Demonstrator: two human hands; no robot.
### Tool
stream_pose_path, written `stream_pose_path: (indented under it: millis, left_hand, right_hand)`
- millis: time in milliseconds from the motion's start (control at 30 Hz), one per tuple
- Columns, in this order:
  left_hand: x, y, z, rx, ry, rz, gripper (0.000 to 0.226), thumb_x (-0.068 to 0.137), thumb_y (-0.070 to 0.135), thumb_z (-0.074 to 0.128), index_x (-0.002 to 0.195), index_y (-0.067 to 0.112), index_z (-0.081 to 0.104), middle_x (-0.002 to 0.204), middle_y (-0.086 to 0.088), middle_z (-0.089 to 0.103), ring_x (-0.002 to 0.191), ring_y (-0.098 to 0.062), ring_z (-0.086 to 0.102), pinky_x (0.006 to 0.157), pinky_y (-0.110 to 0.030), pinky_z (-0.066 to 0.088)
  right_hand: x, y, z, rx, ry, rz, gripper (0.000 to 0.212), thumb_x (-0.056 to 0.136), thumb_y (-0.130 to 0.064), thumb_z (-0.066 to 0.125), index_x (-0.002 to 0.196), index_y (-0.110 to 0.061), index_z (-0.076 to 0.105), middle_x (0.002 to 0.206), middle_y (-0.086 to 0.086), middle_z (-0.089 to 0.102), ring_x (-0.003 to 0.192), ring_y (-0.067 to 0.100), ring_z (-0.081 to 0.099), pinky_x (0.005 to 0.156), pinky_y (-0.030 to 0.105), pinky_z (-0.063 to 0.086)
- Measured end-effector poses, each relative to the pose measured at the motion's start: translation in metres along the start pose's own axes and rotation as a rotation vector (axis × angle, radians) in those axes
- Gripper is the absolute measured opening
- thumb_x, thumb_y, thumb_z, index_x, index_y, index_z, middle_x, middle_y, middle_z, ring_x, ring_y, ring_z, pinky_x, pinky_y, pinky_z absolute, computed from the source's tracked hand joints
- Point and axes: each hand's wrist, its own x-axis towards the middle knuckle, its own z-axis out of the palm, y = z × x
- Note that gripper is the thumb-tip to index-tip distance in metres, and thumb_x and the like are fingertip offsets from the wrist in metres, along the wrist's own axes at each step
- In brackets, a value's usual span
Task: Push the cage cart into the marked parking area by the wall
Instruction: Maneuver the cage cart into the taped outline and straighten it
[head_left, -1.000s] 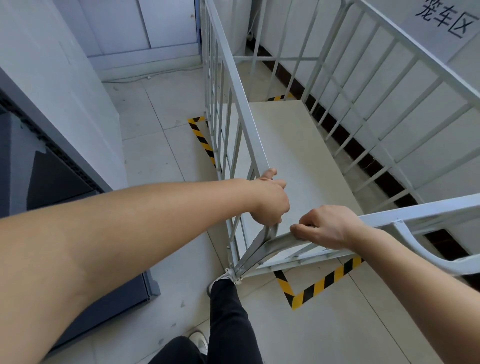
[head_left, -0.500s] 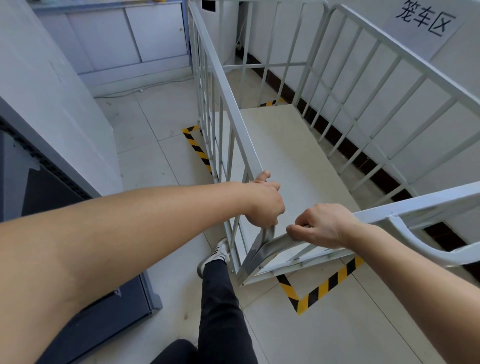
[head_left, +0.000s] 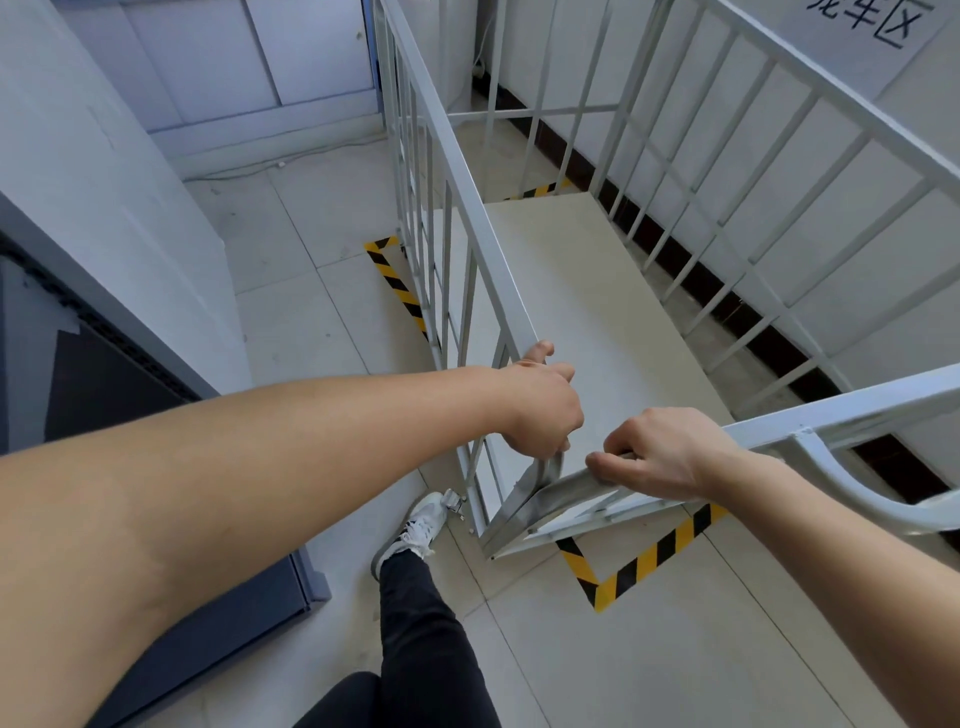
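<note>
Head view: left hand (head_left: 540, 405) wraps the cart (head_left: 597, 291) corner at frame centre; right hand (head_left: 660, 452) curls over the near rail beside it. Cart stretches to upper right along the wall (head_left: 857, 249), its near corner just short of the yellow-black tape (head_left: 644, 561).

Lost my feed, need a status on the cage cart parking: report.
Left hand and right hand gripping cage cart top rail at near corner. Cart mostly inside striped floor tape. Shoe beside caster; nothing seen blocking.
</note>
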Motion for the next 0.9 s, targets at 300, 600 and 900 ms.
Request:
stream_pose_path:
  millis: [300,600,900]
  left_hand:
    - [-0.0016,-0.0037,0.0002,-0.019,-0.010,-0.006,0.035,0.100,0.032,0.033,0.106,0.013,0.062,0.104,-0.004,0.060,0.119,-0.027,0.036,0.113,-0.058,0.004]
    - [-0.0015,-0.0008,-0.0008,0.000,-0.024,-0.019,0.035,0.100,0.033,0.033,0.108,0.013,0.061,0.107,-0.005,0.060,0.119,-0.027,0.035,0.113,-0.057,0.004]
    - [0.0010,0.0008,-0.0010,0.014,-0.034,-0.028,0.036,0.100,0.032,0.033,0.108,0.013,0.063,0.107,-0.005,0.062,0.119,-0.027,0.035,0.113,-0.057,0.005]
  right_hand:
    - [0.0031,0.0001,0.0002,0.015,-0.009,-0.002,0.056,0.087,-0.058,0.037,0.057,-0.012,0.052,0.054,0.004,0.046,0.050,0.019,0.038,0.051,0.036,0.034]
    - [0.0020,-0.0013,-0.0002,0.004,-0.013,-0.006,0.055,0.088,-0.058,0.036,0.054,-0.016,0.048,0.053,0.003,0.048,0.050,0.018,0.039,0.050,0.035,0.034]
    - [0.0005,0.0004,0.0004,0.012,-0.002,-0.010,0.055,0.087,-0.057,0.037,0.054,-0.015,0.048,0.053,0.004,0.048,0.050,0.019,0.040,0.051,0.034,0.035]
